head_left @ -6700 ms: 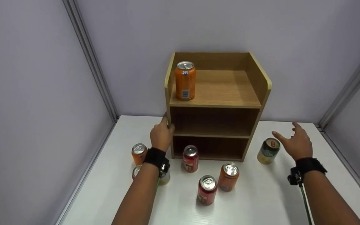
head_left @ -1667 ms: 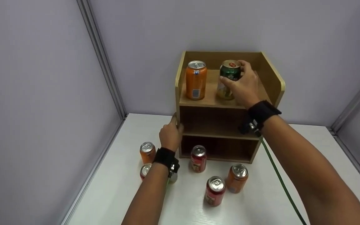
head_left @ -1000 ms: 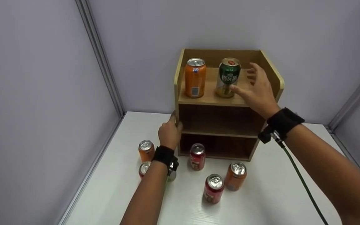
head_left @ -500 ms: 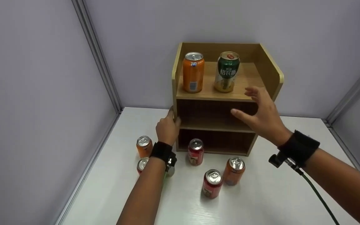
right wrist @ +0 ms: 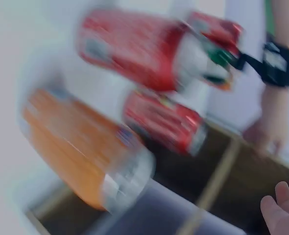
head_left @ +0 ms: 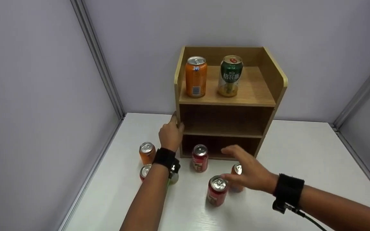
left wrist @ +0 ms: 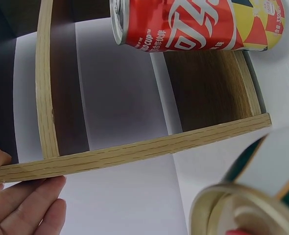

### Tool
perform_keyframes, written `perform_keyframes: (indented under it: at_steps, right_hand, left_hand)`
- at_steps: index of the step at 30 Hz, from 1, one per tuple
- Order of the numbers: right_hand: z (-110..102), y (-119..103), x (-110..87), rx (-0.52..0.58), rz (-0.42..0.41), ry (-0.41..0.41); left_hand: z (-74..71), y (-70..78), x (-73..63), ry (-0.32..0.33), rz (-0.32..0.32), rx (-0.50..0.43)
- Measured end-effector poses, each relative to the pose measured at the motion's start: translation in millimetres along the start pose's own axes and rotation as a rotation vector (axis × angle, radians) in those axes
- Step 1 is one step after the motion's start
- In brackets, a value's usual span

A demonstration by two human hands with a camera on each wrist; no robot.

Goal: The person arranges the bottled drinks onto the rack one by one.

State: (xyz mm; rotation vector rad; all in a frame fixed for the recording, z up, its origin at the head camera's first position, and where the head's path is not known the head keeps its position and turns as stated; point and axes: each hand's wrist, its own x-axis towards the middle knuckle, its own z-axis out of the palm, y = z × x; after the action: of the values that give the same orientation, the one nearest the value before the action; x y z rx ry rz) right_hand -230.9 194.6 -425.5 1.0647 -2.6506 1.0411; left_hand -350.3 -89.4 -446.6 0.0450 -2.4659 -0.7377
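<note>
My left hand grips the left side panel of a small wooden shelf; in the left wrist view, thumb and fingers lie on opposite faces of it. My right hand, thumb and fingers spread, hovers over an orange soda can, partly covering it. The thumb tip overlaps the rim of a red soda can; contact cannot be told. Another red can stands before the bottom compartment. On the top shelf stand an orange can and a green-and-gold can, both upright.
Left of the left forearm stand an orange can and a red can, the latter partly hidden. A pale can shows behind the left wrist. Wall panels enclose the white table on its left, back and right.
The green-and-gold can went from the table's right side to the top shelf, where my right hand let it go. That hand then moved down to the front cans; my left hand kept its grip.
</note>
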Motion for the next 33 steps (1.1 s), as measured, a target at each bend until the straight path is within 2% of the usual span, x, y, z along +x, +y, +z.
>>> perform_keyframes:
  at_steps: [5, 10, 16, 19, 26, 33]
  right_hand:
    - [27.2, 8.3, -16.1, 0.07, 0.052, -0.069]
    - [47.8, 14.7, -25.6, 0.081, 0.099, -0.063]
    - [75.6, 26.9, -30.4, 0.076, 0.145, -0.075]
    - [86.3, 32.8, -30.2, 0.091, 0.156, -0.073]
    - [101.4, 41.1, -31.3, 0.032, 0.157, -0.038]
    - [107.6, 48.4, -34.0, -0.021, 0.135, -0.011]
  left_hand:
    - [1.2, -2.6, -0.2, 0.021, 0.017, -0.004]
    - [0.6, -1.4, 0.3, 0.019, 0.022, -0.009]
    - [2.5, -1.0, -0.6, 0.004, -0.009, -0.004]
    - [1.9, -0.8, -0.4, 0.002, -0.005, -0.006]
    - [0.7, -1.2, 0.2, 0.007, 0.006, -0.008]
    - [0.3, -1.4, -1.2, 0.028, 0.024, -0.011]
